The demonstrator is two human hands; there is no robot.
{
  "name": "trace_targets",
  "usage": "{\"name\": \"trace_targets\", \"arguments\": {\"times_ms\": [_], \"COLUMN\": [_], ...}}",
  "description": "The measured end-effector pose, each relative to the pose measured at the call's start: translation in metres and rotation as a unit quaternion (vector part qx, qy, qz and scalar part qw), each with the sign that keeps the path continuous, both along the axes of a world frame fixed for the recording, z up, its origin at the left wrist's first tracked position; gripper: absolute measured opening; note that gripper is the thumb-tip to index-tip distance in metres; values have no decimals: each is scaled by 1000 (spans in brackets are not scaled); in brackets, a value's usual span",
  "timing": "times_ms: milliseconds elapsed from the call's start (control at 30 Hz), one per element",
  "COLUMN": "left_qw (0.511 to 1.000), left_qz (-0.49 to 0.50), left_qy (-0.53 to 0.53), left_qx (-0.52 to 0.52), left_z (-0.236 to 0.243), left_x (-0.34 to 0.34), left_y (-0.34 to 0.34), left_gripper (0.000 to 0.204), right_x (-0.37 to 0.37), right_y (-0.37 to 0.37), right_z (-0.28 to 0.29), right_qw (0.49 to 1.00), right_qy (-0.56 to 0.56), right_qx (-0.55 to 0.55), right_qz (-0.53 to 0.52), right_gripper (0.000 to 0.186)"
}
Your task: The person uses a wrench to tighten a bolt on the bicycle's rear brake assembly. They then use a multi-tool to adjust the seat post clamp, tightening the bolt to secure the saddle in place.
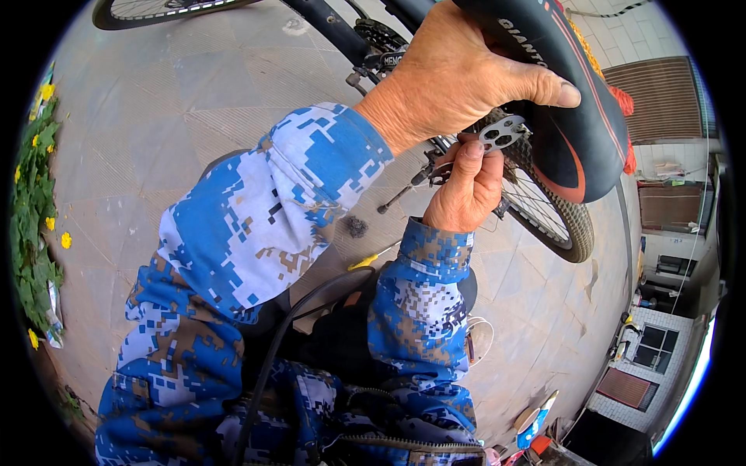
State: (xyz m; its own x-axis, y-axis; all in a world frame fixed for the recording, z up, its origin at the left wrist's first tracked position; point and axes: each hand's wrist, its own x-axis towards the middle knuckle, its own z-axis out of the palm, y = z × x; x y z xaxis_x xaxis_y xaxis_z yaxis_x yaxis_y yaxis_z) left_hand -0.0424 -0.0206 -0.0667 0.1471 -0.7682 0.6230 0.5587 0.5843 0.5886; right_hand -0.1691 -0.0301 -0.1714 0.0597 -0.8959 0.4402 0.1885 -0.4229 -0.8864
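A small flat metal plate [503,132], silvery and pierced with several round holes, sits right under the black bicycle saddle [579,116], against its underside near the middle of the saddle's length. The right hand [466,186] comes up from below and pinches the plate's lower left edge between thumb and fingertips, fingers curled in narrow around it. The left hand [458,74] lies above and to the left of the plate, wrapped over the top of the saddle with the thumb stretched along the saddle's side, so the plate sits between the two hands, just below the left thumb and just above the right hand's knuckles. Both sleeves are blue and white in a blocky camouflage pattern.

Behind the plate and the right hand stands the rear wheel [556,213] with its knobby tyre and spokes. A kickstand [400,194] angles down to the pavement [155,132], which is grey stone slabs. Part of the bicycle frame [334,27] runs across the top. On the far left edge grow green plants with yellow flowers [31,171]. Buildings with windows [660,342] curve along the right rim.
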Motion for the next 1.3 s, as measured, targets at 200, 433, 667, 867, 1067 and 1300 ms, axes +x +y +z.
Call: {"name": "trace_targets", "arguments": {"times_ms": [200,433,667,867,1067,1300], "left_qw": [1000,1000,984,992,990,987], "left_qz": [5,12,143,94,84,94], "left_qy": [7,16,-106,-83,-110,-125], "left_qx": [-21,-24,-4,26,32,21], "left_z": [-5,-1,0,-3,7,8], "left_x": [-6,-12,-4,5,5,0], "left_y": [-7,6,-8,3,-5,-10], "left_gripper": [36,37,51,49,49,43], "right_x": [3,-2,2,-8,-10,-9], "right_y": [-1,-16,-37,-29,-33,-29], "right_z": [1,10,-2,-11,-6,-6], "right_qw": [1000,998,996,994,996,997], "right_qy": [19,34,50,89,59,33], "right_qx": [-24,-44,-73,-41,-34,-21], "right_qz": [6,-6,-12,40,65,65], "right_gripper": [24,22,22,22,24,30]}}
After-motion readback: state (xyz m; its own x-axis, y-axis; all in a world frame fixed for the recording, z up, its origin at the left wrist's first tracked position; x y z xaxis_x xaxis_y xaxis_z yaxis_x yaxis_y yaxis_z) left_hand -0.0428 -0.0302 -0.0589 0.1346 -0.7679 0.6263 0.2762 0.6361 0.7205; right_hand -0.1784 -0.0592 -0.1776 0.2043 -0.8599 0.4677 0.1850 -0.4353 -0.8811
